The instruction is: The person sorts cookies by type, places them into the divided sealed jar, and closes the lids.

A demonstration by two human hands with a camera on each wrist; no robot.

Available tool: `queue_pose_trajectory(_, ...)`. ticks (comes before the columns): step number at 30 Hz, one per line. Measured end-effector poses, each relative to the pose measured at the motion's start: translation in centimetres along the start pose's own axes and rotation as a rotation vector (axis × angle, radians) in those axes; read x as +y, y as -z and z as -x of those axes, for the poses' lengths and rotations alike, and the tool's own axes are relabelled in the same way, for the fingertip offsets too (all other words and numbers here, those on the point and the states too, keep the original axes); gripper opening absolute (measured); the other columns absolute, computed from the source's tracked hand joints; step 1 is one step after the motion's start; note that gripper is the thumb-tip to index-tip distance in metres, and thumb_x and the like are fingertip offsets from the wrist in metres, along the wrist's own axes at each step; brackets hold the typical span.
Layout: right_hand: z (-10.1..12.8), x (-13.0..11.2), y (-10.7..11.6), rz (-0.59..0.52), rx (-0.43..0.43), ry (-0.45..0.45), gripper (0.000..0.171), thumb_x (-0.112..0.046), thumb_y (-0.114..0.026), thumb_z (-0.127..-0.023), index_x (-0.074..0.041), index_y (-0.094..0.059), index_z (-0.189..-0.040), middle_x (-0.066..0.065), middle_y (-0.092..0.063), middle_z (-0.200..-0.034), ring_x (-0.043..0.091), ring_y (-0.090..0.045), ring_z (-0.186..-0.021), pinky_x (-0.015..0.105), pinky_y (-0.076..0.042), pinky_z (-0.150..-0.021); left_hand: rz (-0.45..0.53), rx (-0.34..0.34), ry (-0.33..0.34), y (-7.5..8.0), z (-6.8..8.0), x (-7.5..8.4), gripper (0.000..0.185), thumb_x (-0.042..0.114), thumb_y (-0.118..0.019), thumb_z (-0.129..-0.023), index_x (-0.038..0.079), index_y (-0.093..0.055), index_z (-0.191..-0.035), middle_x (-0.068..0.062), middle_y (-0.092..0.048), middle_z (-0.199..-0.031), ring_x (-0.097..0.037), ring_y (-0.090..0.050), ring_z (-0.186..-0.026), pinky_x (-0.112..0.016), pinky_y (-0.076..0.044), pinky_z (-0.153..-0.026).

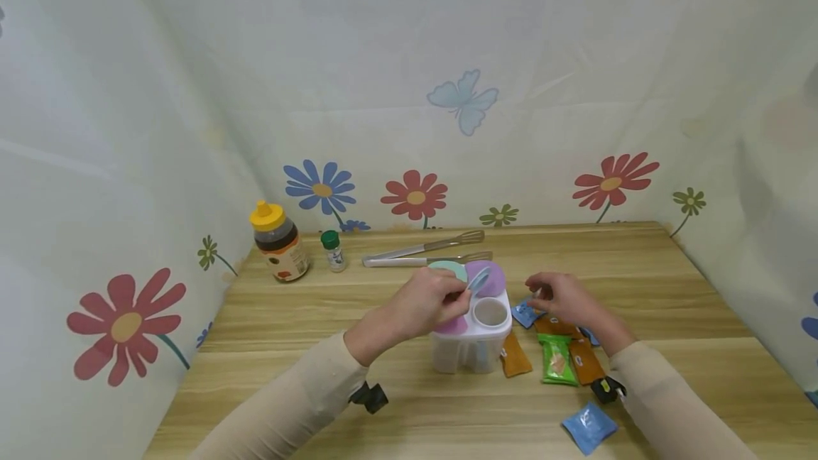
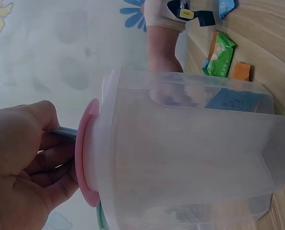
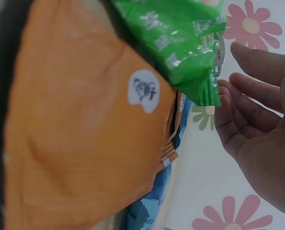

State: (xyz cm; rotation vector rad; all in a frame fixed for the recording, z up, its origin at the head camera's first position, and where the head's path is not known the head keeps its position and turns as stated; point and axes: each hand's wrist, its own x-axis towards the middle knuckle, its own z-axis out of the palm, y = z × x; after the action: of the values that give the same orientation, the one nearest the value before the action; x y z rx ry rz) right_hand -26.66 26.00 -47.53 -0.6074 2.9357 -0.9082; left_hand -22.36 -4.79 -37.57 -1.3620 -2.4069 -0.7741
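Observation:
My left hand (image 1: 424,300) pinches a light blue round lid (image 1: 478,280), held tilted above a white-topped storage box (image 1: 469,350) with clear compartments. An uncovered round opening (image 1: 491,311) shows at its front right; green (image 1: 452,268), purple (image 1: 488,280) and pink (image 1: 452,326) lids sit on the other openings. In the left wrist view, a blue packet (image 2: 235,99) shows through the box wall. My right hand (image 1: 562,297) hovers by a blue packet (image 1: 526,314), fingers loosely bent; the right wrist view shows thumb and fingers apart, with nothing visible between them.
Right of the box lie orange packets (image 1: 584,360), a green packet (image 1: 558,359) and, nearer the front, another blue packet (image 1: 589,428). Behind stand a yellow-capped jar (image 1: 285,254), a green-capped shaker (image 1: 334,253) and metal tongs (image 1: 415,253). A flowered curtain (image 1: 383,126) surrounds the table.

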Motion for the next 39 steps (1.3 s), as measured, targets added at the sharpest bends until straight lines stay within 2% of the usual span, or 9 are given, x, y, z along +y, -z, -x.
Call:
queue_pose_trajectory(7, -0.14, 0.39, -0.29, 0.019, -0.062, -0.111, 0.040, -0.018, -0.072, -0.087, 0.003, -0.063, -0.120, 0.014, -0.068, -0.108, 0.019, -0.062, -0.087, 0.035, -0.054, -0.073, -0.006, 0.007, -0.015, -0.02, 0.00, -0.04, 0.017, 0.009, -0.065, -0.088, 0.009, -0.066, -0.071, 0.005, -0.053, -0.061, -0.003, -0.043, -0.056, -0.008, -0.035, -0.049)
queue_pose_trajectory(10, -0.07, 0.50, -0.42, 0.021, -0.081, -0.126, 0.041, -0.018, -0.072, -0.087, 0.004, -0.062, -0.120, 0.016, -0.068, -0.110, 0.019, -0.062, -0.087, 0.035, -0.055, -0.073, 0.000, 0.000, -0.012, -0.01, 0.01, 0.00, 0.017, 0.010, -0.065, -0.088, 0.009, -0.066, -0.071, 0.005, -0.053, -0.061, -0.003, -0.043, -0.056, -0.008, -0.035, -0.049)
queue_pose_trajectory(23, -0.33, 1.05, -0.85, 0.119, -0.065, -0.062, 0.044, -0.019, -0.076, -0.083, 0.007, -0.064, -0.116, 0.018, -0.069, -0.110, 0.024, -0.065, -0.089, 0.042, -0.055, -0.078, -0.019, 0.004, 0.000, -0.08, 0.04, -0.06, 0.018, 0.011, -0.065, -0.088, 0.010, -0.066, -0.070, 0.005, -0.050, -0.060, -0.002, -0.040, -0.055, -0.009, -0.033, -0.048)
queue_pose_trajectory(32, -0.60, 0.72, -0.87, 0.176, -0.127, -0.040, 0.029, -0.017, -0.074, -0.085, 0.001, -0.070, -0.107, 0.010, -0.069, -0.098, 0.022, -0.064, -0.089, 0.044, -0.053, -0.081, -0.022, -0.008, 0.020, -0.07, 0.08, -0.05, 0.016, 0.012, -0.065, -0.089, 0.009, -0.068, -0.073, 0.005, -0.051, -0.061, -0.003, -0.042, -0.055, -0.009, -0.034, -0.048)
queue_pose_trajectory(39, -0.61, 0.64, -1.02, 0.183, -0.177, -0.038, 0.033, -0.015, -0.070, -0.088, 0.003, -0.066, -0.116, 0.014, -0.066, -0.106, 0.026, -0.063, -0.098, 0.047, -0.052, -0.088, -0.020, -0.012, 0.027, -0.08, 0.08, -0.06, 0.016, 0.012, -0.065, -0.089, 0.009, -0.068, -0.073, 0.005, -0.052, -0.061, -0.003, -0.042, -0.055, -0.009, -0.034, -0.048)
